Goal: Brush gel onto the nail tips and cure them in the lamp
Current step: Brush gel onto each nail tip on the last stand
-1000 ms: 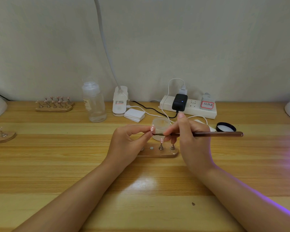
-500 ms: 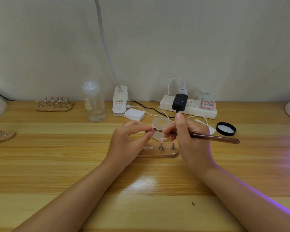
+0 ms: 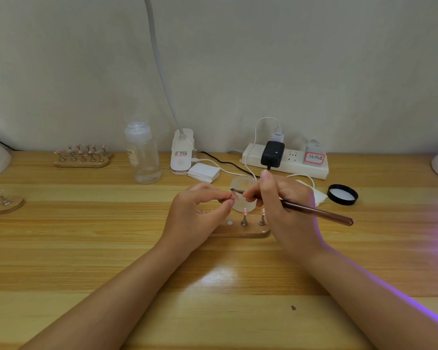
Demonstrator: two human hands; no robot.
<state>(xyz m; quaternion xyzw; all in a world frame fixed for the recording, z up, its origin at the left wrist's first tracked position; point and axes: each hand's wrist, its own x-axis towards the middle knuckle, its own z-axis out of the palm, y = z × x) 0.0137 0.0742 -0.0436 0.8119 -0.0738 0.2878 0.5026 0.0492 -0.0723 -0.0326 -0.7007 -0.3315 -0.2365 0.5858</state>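
The left hand (image 3: 200, 210) pinches a small pink nail tip (image 3: 234, 197) between thumb and finger, above the wooden stand (image 3: 240, 229) on the table (image 3: 86, 248). The right hand (image 3: 286, 205) grips the brush (image 3: 314, 210) like a pen, and the brush end touches the nail tip. The gel jar (image 3: 242, 185) stands just behind them.

Wooden desk (image 3: 86, 248). Along back edge: nail-tip stand (image 3: 82, 157), clear bottle (image 3: 142, 154), lamp base (image 3: 181, 152), white pads (image 3: 204, 172), power strip (image 3: 286, 161). Centre: gel jar (image 3: 243, 184), wooden holder (image 3: 240, 229). Right of centre: black lid (image 3: 342, 194). Left edge: another stand (image 3: 0, 204).
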